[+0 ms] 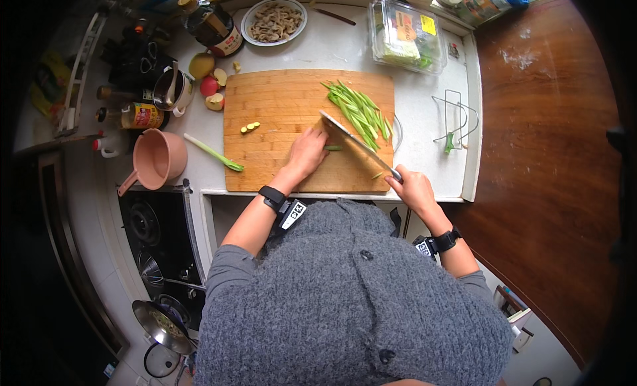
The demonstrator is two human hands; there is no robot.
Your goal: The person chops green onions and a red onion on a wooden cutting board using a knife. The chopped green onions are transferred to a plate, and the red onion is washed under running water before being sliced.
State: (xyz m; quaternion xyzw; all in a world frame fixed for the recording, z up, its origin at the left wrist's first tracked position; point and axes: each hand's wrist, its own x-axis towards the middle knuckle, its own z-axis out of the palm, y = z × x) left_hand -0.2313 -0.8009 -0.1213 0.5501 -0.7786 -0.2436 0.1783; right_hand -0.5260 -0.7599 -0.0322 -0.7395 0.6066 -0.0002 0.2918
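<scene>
My right hand [414, 188] is closed around the handle of a kitchen knife [356, 141], whose blade slants up and left over a bamboo cutting board [268, 177]. Beside the blade, my left hand [309, 149] presses its fingertips on a short green stalk piece [333, 148]. A pile of sliced green stalks [361, 112] lies at the board's upper right. Several yellowish slices [250, 127] rest on its left half, and one small green piece [377, 176] is near the lower right edge. A pale-ended green stalk [214, 153] lies across the board's left edge.
A bowl of sliced meat [275, 21], a dark sauce bottle [211, 27] and a clear plastic vegetable box [408, 37] stand behind the board. Left are cut apple pieces [215, 102], a pink dipper [159, 159] and a gas stove [159, 236]; right, a wire rack [455, 116].
</scene>
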